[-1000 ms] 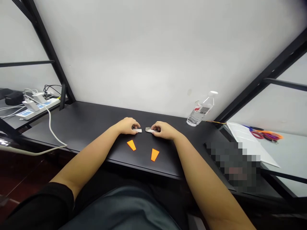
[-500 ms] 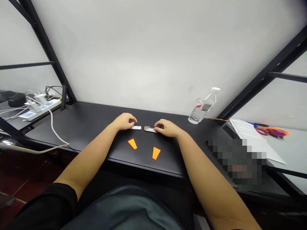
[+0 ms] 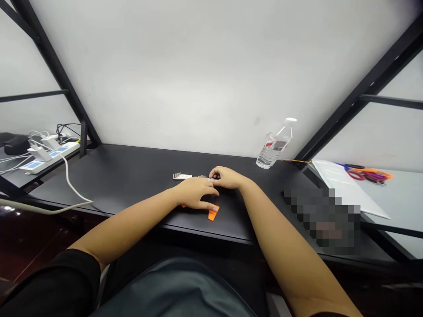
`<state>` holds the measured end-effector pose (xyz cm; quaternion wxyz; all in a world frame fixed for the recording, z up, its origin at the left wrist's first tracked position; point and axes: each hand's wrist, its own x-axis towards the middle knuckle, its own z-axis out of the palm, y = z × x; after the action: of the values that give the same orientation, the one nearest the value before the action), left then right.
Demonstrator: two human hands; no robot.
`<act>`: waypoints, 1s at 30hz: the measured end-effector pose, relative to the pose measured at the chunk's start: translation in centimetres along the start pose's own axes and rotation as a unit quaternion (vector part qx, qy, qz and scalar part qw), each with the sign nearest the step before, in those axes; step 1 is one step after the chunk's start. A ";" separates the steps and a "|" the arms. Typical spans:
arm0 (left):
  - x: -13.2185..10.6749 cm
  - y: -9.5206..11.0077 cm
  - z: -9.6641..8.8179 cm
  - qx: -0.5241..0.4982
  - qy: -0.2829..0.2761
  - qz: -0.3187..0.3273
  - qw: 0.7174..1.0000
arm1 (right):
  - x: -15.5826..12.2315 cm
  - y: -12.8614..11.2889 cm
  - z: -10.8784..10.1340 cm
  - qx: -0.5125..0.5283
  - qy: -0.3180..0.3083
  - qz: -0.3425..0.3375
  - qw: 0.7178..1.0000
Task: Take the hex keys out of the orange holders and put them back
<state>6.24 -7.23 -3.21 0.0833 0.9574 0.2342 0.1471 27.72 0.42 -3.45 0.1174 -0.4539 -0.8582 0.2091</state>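
Observation:
My left hand has crossed to the right and lies flat over the black desk, its fingertips at the top of a right orange wedge. It covers most of the left orange wedge, leaving only a sliver visible. A small bundle of metal hex keys lies loose on the desk above my left hand. My right hand rests with its fingertips on a second metal key bundle, which it partly hides. I cannot see a firm grip on it.
A water bottle stands at the back right of the desk. Beyond the right end lie a white sheet and red-handled scissors. A power strip with chargers sits at the left. A pixelated patch hides the desk's right front.
My left hand has let go of its key bundle, which now lies on the desk, and has moved right and down over the orange wedges. My right hand has stayed at its bundle.

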 end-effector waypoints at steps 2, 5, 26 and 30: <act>0.0 0.3 0.3 -0.010 -0.007 0.004 1.000 | -0.1 -0.1 -0.1 0.003 -0.001 0.004 1.000; -0.1 -0.2 0.3 -0.035 -0.024 -0.002 0.999 | -0.3 -0.4 -0.2 0.003 -0.005 0.006 1.000; -2.6 -7.3 -1.1 -0.382 0.267 -0.240 0.851 | 0.1 -1.6 0.7 0.153 0.222 -0.067 0.961; -2.2 -5.9 -1.1 -0.387 0.258 -0.232 0.854 | 0.4 -2.1 1.0 0.244 0.248 -0.085 0.934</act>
<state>1.54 -3.00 -4.07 0.4151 0.6935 0.3870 0.4439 25.52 -0.56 -3.34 0.4507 -0.3737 -0.7601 0.2820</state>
